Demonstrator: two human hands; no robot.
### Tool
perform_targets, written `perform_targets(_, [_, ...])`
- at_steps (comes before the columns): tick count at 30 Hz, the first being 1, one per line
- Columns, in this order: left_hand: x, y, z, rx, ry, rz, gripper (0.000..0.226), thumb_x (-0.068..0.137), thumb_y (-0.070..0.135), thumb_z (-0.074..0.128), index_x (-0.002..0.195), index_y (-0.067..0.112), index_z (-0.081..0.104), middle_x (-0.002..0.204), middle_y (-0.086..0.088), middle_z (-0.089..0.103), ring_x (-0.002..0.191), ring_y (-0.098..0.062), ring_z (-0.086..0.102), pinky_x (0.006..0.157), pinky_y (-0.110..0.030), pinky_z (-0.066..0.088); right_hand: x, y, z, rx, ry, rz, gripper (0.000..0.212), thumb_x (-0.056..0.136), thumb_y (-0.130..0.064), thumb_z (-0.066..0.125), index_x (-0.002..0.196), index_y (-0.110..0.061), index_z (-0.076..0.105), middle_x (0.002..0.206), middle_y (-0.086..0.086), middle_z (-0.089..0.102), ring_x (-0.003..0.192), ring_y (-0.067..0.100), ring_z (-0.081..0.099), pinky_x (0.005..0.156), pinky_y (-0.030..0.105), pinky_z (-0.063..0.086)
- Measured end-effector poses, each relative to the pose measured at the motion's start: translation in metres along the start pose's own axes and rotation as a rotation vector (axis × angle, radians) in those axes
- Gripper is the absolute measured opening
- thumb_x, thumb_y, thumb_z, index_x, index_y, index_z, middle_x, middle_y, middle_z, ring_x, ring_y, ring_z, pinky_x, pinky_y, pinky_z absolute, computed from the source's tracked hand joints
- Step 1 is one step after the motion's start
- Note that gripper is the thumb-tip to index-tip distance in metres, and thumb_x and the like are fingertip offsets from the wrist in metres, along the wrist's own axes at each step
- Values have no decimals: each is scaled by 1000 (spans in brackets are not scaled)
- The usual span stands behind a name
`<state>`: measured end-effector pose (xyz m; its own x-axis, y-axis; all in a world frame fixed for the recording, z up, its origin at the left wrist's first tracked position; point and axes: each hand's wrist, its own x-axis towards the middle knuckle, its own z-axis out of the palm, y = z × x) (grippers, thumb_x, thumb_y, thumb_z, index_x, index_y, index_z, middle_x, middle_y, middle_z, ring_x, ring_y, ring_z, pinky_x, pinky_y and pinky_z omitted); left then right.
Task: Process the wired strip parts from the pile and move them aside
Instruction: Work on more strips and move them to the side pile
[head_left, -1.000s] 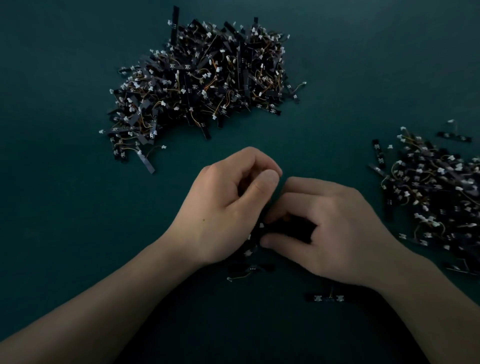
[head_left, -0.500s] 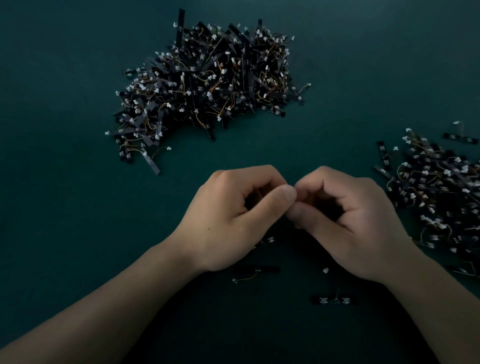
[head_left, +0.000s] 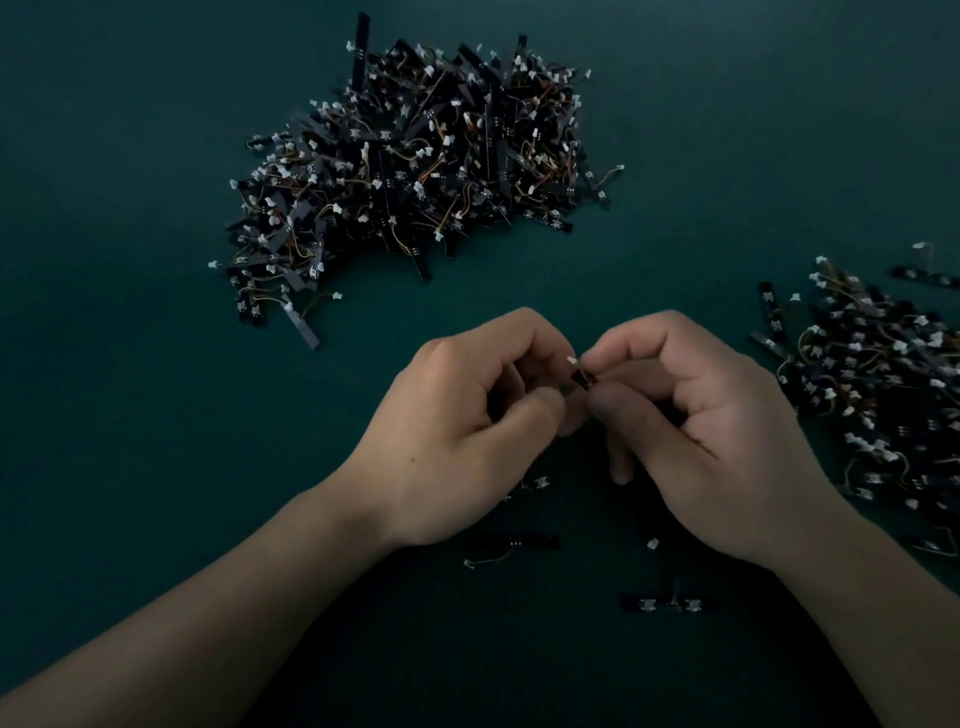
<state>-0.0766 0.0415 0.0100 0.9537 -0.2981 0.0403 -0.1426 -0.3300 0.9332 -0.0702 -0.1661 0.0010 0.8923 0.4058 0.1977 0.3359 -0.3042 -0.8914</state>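
While you work one wired strip part (head_left: 581, 375) between your two hands at the middle of the scene, each grip is clenched on it. Your right hand (head_left: 701, 436) pinches the dark strip end between thumb and forefinger. Your left hand (head_left: 457, 441) pinches at the end by the white connector (head_left: 571, 359), though curled fingers partly hide the exact contact. Holding it at both ends looks chosen to give you purchase on the short stretch between your fingertips, where the processing seems to happen.

The unsorted pile (head_left: 415, 166) lies at the far side of the bench (head_left: 130, 364), well apart from your hands, so its tangled wires cannot snag the piece you hold. The finished heap (head_left: 872, 395) spreads along the right edge, near your right hand, so a done part needs only a short move aside.

A loose strip (head_left: 511, 541) lies just near of your left hand and another strip (head_left: 670, 604) lies nearer you, beside your right forearm. I judge these are staged within easy reach as the next ones to process.
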Motion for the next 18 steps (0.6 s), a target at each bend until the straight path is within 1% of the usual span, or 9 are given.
perform_targets(2, [0, 0, 2, 30, 9, 39, 3, 96, 30, 64, 96, 27, 65, 76, -1, 70, 64, -24, 60, 59, -42, 51, 0, 1, 0, -4, -30, -5, 8, 105, -28, 57, 112, -31, 59, 84, -16, 76, 54, 13, 65, 54, 21, 52])
perform_targets(4, [0, -1, 2, 46, 56, 67, 8, 97, 29, 68, 92, 24, 66, 70, 1, 68, 58, -21, 57, 53, -35, 48, 1, 1, -1, -25, -53, -28, 9, 106, -23, 57, 112, -28, 62, 83, -13, 75, 59, 7, 66, 57, 14, 48])
perform_targets(6, [2, -1, 2, 49, 89, 66, 10, 97, 28, 70, 89, 23, 68, 67, 0, 65, 55, -19, 54, 50, -31, 45, 1, 2, -2, -16, -51, -27, 12, 106, -23, 57, 114, -29, 64, 85, -11, 75, 62, 5, 66, 59, 12, 47])
perform_targets(8, [2, -2, 2, 41, 94, 62, 11, 98, 26, 69, 88, 23, 68, 69, 1, 67, 55, -18, 54, 50, -29, 44, 1, 4, -3, 58, -21, -3, 18, 103, -23, 59, 119, -30, 64, 93, -8, 78, 63, 7, 67, 61, 15, 50])
perform_targets(10, [2, -2, 3, 24, 114, 46, 13, 99, 27, 68, 86, 24, 68, 68, 0, 65, 53, -14, 52, 49, -28, 42, 3, 5, -5, 121, 44, 42, 21, 101, -26, 61, 122, -31, 63, 98, -4, 80, 56, 12, 64, 58, 22, 53])
perform_targets(13, [2, -2, 3, -50, 142, -3, 18, 98, 30, 68, 81, 25, 65, 61, 4, 59, 52, -5, 50, 50, -22, 39, 6, 5, -7, 138, 112, 97, 15, 102, -32, 61, 115, -31, 66, 92, -2, 81, 53, 16, 63, 56, 25, 54])
perform_targets(15, [3, -2, 3, -85, 161, -15, 21, 95, 34, 65, 79, 22, 63, 63, 1, 61, 54, -11, 53, 52, -26, 42, 6, 4, -4, 87, 92, 117, 12, 103, -38, 58, 108, -32, 68, 88, -5, 80, 55, 15, 64, 55, 25, 54])
perform_targets(18, [4, -3, 2, -103, 223, -6, 24, 94, 35, 62, 79, 16, 61, 68, -13, 62, 62, -34, 58, 52, -39, 46, 5, 0, 0, -39, 15, 112, 23, 108, -43, 48, 102, -30, 66, 88, -9, 77, 61, 18, 66, 55, 34, 52])
